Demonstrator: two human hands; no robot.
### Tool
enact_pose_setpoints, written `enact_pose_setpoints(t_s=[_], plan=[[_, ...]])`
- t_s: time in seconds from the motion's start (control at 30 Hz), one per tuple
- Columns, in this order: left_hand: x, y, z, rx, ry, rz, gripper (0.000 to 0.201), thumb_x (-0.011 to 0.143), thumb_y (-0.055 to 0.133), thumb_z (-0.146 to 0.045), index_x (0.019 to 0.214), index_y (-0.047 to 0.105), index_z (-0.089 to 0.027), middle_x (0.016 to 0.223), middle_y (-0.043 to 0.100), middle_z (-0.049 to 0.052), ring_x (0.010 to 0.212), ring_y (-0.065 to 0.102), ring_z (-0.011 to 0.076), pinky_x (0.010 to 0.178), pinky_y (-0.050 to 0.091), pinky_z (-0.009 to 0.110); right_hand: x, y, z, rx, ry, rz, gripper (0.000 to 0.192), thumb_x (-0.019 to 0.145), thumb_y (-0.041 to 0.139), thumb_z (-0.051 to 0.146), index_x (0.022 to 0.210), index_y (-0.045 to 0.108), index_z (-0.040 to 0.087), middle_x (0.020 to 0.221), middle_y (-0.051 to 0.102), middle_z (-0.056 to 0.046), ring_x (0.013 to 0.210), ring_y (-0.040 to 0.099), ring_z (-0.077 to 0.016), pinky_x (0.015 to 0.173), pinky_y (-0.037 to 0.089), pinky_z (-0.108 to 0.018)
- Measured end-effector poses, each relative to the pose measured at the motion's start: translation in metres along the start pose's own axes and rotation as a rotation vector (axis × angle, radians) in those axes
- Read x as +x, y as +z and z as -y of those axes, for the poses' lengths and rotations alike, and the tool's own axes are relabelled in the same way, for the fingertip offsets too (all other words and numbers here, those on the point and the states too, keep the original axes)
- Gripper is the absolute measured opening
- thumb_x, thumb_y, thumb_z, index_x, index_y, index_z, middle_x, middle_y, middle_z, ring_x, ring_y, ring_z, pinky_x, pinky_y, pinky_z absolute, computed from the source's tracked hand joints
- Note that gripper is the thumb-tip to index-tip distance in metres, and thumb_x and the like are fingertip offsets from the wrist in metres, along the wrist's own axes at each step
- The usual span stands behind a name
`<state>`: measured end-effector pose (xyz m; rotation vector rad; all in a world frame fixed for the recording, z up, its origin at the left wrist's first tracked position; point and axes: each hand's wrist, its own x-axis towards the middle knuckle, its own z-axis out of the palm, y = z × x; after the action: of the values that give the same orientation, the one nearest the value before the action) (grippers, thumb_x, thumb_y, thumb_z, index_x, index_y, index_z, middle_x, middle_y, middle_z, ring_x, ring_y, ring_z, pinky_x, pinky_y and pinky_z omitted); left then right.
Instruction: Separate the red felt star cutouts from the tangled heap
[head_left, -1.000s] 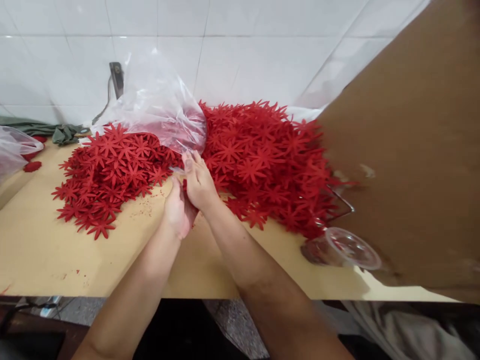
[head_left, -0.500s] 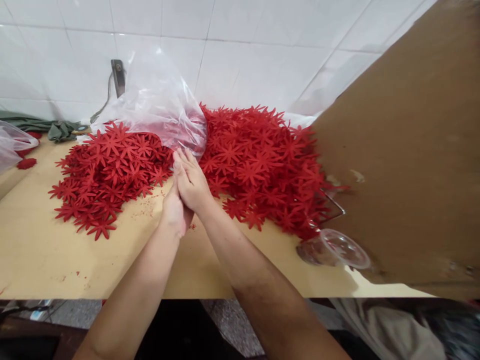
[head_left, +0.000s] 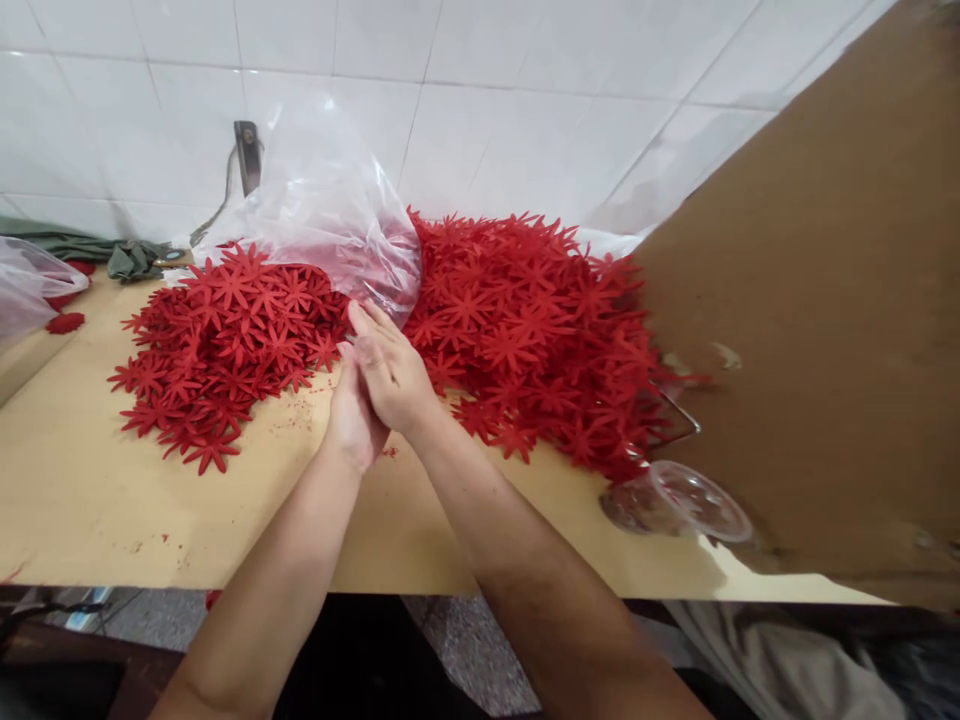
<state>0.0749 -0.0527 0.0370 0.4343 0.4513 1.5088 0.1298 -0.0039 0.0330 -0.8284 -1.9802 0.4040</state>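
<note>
Two hands met palm to palm above the tan table (head_left: 90, 500) in the head view, the only view on hand. Left hand (head_left: 351, 410) lay under and against the right hand (head_left: 390, 370), fingers of both laid flat and close together, pointing toward the wall. Whether anything was pressed between the palms could not be told; no red showed between them.

Red flower cut-outs, many-petalled and flat, lay in two heaps. Left heap (head_left: 225, 340) spread over the table just left of the hands, its near edge thinning to single pieces. Right heap (head_left: 540, 330) was larger and deeper, running from beside the right hand back toward the tiled wall (head_left: 525, 100) and across to the cardboard sheet (head_left: 825, 330).

Containers:
- Clear plastic bag (head_left: 330, 220), crumpled and standing up between the two heaps, just beyond the fingertips. Red showed through its lower part; how much it held could not be told.
- Clear plastic cup (head_left: 679, 500), lying on its side near the table's front edge, at the foot of the cardboard sheet, mouth toward the camera. Seemed to hold nothing.
- Second clear bag (head_left: 30, 290) at the far left edge, a few red pieces beside it.

Green cloth (head_left: 112, 255) lay along the wall at the left. Red crumbs were scattered on the table near the left heap.
</note>
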Motion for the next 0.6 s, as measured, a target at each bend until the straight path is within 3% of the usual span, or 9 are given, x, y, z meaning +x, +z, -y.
enact_pose_setpoints(t_s=[0.1,0.17,0.23,0.3,0.43,0.5,0.6], plan=[[0.000,0.002,-0.003,-0.002,-0.083,0.021,0.062,0.085,0.022,-0.058,0.114,0.056,-0.016,0.120,0.058,0.009,0.129,0.037,0.0215,0.104,0.033,0.033,-0.014,0.001,-0.007,0.037,0.035,-0.104,0.057,0.090,0.015,0.048,0.131,0.043,0.021,0.136,0.045,-0.003,0.132,0.031,-0.0172,0.110,0.025,-0.042],[0.003,0.000,-0.002,-0.029,0.013,-0.013,0.053,0.087,0.024,-0.051,0.120,0.052,-0.020,0.125,0.055,0.006,0.130,0.035,0.0198,0.106,0.031,0.033,-0.027,0.004,0.008,-0.016,0.002,-0.132,0.054,0.090,0.019,0.044,0.134,0.039,0.019,0.140,0.040,-0.005,0.134,0.027,-0.0186,0.111,0.023,-0.043],[0.005,-0.002,0.001,-0.059,0.148,-0.064,0.045,0.089,0.024,-0.044,0.125,0.047,-0.028,0.131,0.050,0.000,0.132,0.032,0.0150,0.107,0.029,0.029,-0.032,0.007,0.028,-0.100,-0.074,-0.061,0.052,0.088,0.028,0.045,0.132,0.041,0.020,0.141,0.038,-0.004,0.136,0.023,-0.0207,0.112,0.018,-0.044],[0.005,-0.004,0.003,-0.059,0.118,-0.064,0.046,0.088,0.021,-0.046,0.125,0.045,-0.032,0.133,0.048,-0.001,0.131,0.033,0.0146,0.106,0.031,0.030,-0.026,0.009,0.040,-0.142,-0.140,0.041,0.052,0.084,0.034,0.051,0.128,0.047,0.025,0.138,0.042,-0.001,0.135,0.024,-0.0212,0.113,0.017,-0.044],[0.001,-0.001,0.001,-0.054,-0.130,0.054,0.047,0.088,0.026,-0.046,0.121,0.051,-0.024,0.128,0.052,0.006,0.126,0.041,0.0226,0.101,0.036,0.044,0.003,0.002,0.022,-0.089,0.004,-0.037,0.056,0.087,0.022,0.052,0.124,0.052,0.022,0.133,0.049,-0.004,0.134,0.028,-0.0205,0.111,0.022,-0.043],[0.001,0.001,-0.001,-0.082,-0.133,0.042,0.042,0.087,0.033,-0.042,0.117,0.054,-0.022,0.125,0.055,0.005,0.125,0.042,0.0220,0.101,0.036,0.041,0.006,-0.002,0.008,-0.091,0.067,-0.070,0.055,0.089,0.022,0.047,0.122,0.054,0.018,0.130,0.051,-0.007,0.132,0.030,-0.0222,0.111,0.022,-0.045],[0.002,0.001,-0.004,-0.065,-0.081,-0.048,0.046,0.086,0.034,-0.047,0.118,0.054,-0.022,0.122,0.057,0.005,0.125,0.042,0.0219,0.102,0.036,0.038,-0.013,0.000,0.009,-0.108,-0.030,-0.073,0.048,0.087,0.031,0.035,0.125,0.051,0.012,0.131,0.050,-0.010,0.131,0.033,-0.0226,0.111,0.023,-0.043]])
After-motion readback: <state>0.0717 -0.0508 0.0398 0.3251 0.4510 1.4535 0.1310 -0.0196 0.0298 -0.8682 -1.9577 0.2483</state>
